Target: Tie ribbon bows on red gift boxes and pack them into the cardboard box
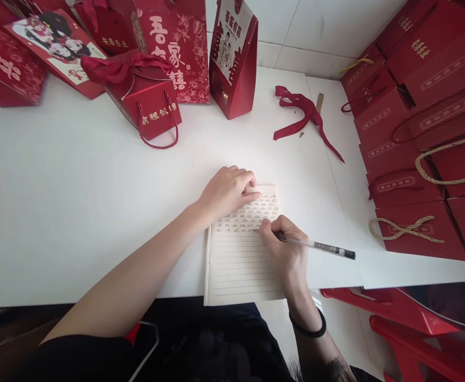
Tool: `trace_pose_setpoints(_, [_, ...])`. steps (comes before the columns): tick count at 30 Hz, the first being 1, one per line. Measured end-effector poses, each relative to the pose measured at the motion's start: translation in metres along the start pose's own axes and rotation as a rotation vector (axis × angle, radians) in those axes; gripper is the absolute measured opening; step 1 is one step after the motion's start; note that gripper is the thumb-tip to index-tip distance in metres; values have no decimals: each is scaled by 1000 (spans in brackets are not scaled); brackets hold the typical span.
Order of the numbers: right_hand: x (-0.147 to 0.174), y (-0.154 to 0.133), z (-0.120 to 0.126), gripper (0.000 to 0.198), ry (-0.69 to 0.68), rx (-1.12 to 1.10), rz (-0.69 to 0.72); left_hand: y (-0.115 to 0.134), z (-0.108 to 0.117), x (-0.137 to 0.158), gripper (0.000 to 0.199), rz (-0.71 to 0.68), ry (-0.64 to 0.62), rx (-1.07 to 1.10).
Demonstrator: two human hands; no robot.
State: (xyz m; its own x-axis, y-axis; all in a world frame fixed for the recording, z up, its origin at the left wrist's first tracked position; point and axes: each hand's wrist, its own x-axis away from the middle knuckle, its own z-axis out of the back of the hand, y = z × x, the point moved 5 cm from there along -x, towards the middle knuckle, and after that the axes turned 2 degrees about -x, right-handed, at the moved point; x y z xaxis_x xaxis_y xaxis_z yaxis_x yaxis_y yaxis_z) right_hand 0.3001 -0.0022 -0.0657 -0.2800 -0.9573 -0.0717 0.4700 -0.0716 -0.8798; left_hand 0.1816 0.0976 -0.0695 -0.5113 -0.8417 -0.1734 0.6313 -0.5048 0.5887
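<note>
A lined notebook (244, 265) lies open on the white table, its lower end jutting slightly past the front edge. Rows of handwritten numbers fill its upper part; the lines below are blank. Across the top left of the page rests my left hand (231, 188), fingers curled and thumb against the paper, holding the notebook down. My right hand (286, 252) grips a clear pen with a black cap end (328, 248), its tip at the lowest row of writing. The right hand covers part of the page's right side.
Red gift boxes stand along the back, among them a small rope-handled box (156, 114) and a tall box (234, 63). More red boxes (419, 223) are stacked at right. A dark red ribbon (302, 111) lies behind the notebook. Red stools (407, 318) sit below the table's right side.
</note>
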Motion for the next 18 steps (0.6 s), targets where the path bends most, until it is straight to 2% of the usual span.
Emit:
trace_pose_setpoints(7, [1,-2,1,33,12,2,23,-2,-2,0,16,1,-6,-8])
trace_pose_setpoints(9, [2,-1,3,32,15,-63,14,-2,-2,0,15,-3,-9,-10])
trace_pose_setpoints(13, [7,2,12,34,107,-288,-7,-1,-1,1,14,13,-31,-7])
trace_pose_setpoints(18, [10,-1,11,29,116,-391,123,-2,0,-1,8,25,-8,-6])
